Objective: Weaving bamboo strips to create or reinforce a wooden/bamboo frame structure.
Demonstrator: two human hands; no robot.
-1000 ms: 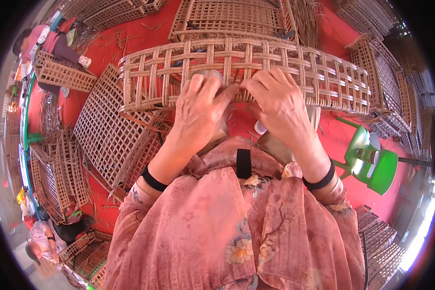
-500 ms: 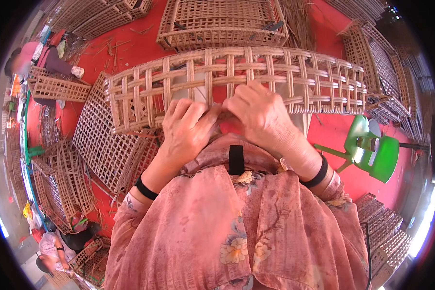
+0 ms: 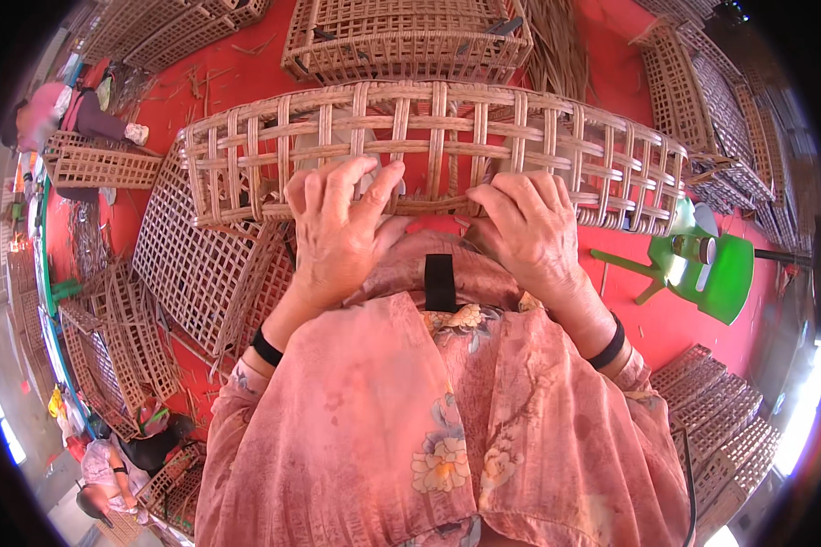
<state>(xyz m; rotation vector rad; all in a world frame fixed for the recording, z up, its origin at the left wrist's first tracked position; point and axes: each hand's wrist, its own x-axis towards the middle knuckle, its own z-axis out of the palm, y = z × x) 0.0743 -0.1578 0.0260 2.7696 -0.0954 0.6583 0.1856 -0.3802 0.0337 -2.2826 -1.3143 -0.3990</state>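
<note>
A long woven rattan basket [image 3: 383, 146] with open square mesh lies across in front of me, its near rim at my lap. My left hand [image 3: 339, 219] grips that rim left of the middle, fingers bent over the edge and the thumb on the near side. Farther right along the same rim, my right hand [image 3: 531, 223] has its fingers curled over the edge, with its thumb mostly hidden. Between the two hands a stretch of the rim shows bare. Whether a thin strand is in either hand, I cannot make out.
Another woven basket [image 3: 406, 46] stands ahead, beside a bundle of dry strips [image 3: 554, 55]. A large lattice panel [image 3: 196, 260] leans at left. A green plastic stool [image 3: 716, 278] bearing a jar [image 3: 702, 249] is at right. Two other people work at the far left among baskets.
My hands, close together at the rim's middle before, have moved apart, the left one leftward and the right one rightward. The basket has shifted slightly left in view.
</note>
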